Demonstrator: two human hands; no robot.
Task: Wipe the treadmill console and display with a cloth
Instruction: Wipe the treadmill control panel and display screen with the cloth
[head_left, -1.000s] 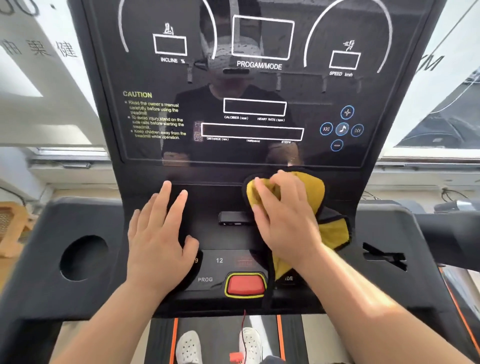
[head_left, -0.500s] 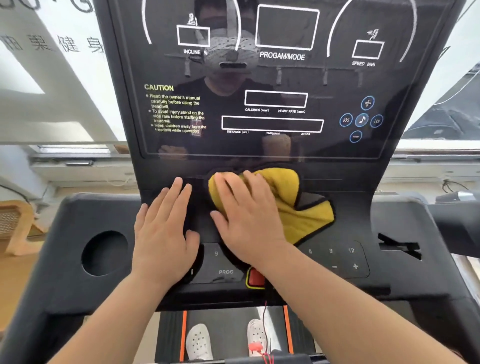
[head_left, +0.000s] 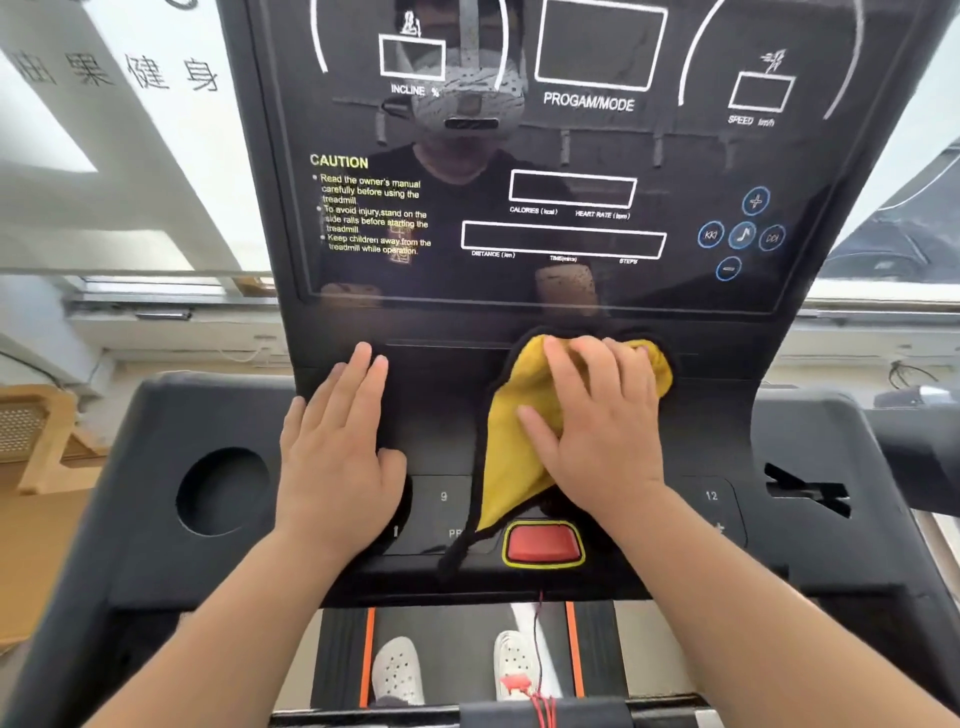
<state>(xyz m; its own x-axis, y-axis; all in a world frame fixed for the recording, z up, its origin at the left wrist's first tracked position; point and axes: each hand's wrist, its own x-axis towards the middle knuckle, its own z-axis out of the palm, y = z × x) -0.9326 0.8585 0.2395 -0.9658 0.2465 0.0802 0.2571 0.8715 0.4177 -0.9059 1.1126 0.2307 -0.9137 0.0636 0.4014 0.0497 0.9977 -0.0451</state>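
Observation:
The black treadmill console (head_left: 156, 415) fills the view, with its glossy dark display (head_left: 571, 156) rising behind. My right hand (head_left: 597, 421) presses flat on a yellow cloth with black edging (head_left: 511, 431), which lies on the console's middle just below the display. A corner of the cloth hangs down beside the red stop button (head_left: 543, 543). My left hand (head_left: 337, 447) rests flat on the console to the cloth's left, fingers straight, covering part of the button panel.
A round cup hole (head_left: 223, 491) sits in the console's left wing and a slot (head_left: 805, 491) in its right wing. A red safety cord (head_left: 540, 670) hangs under the stop button. Below, my feet in white shoes (head_left: 397, 670) stand on the belt. Windows lie behind.
My right hand slid the cloth left across the console, then back right to the middle, uncovering the red stop button. My left hand stayed flat in place.

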